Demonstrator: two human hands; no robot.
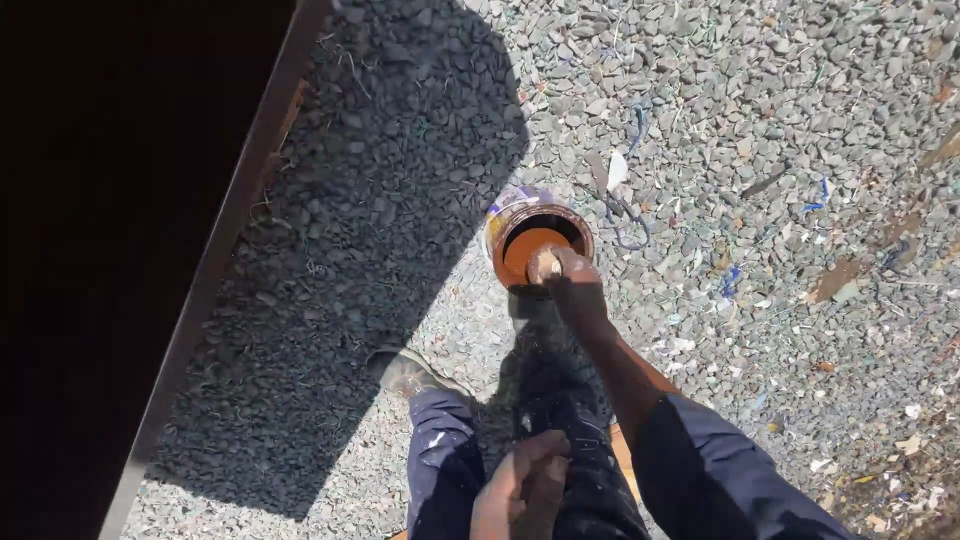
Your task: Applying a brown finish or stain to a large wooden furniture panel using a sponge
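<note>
An open paint can [533, 225] stands on the gravel, holding rust-orange paint. My right hand [572, 285] reaches down over the can's near rim and grips the top of a tool handle [545, 266], a brush or stick, whose lower end dips into the paint. My left hand [522, 485] rests on my knee at the bottom of the view, fingers curled, holding nothing that shows. Both arms and legs are in dark blue, paint-flecked work clothes. One shoe [408, 372] stands on the gravel left of my leg.
A dark metal panel with a slanted edge [230, 230] fills the left side and casts a large shadow on the grey gravel [760, 120]. Scraps of wire, paper and wood bits litter the gravel at right.
</note>
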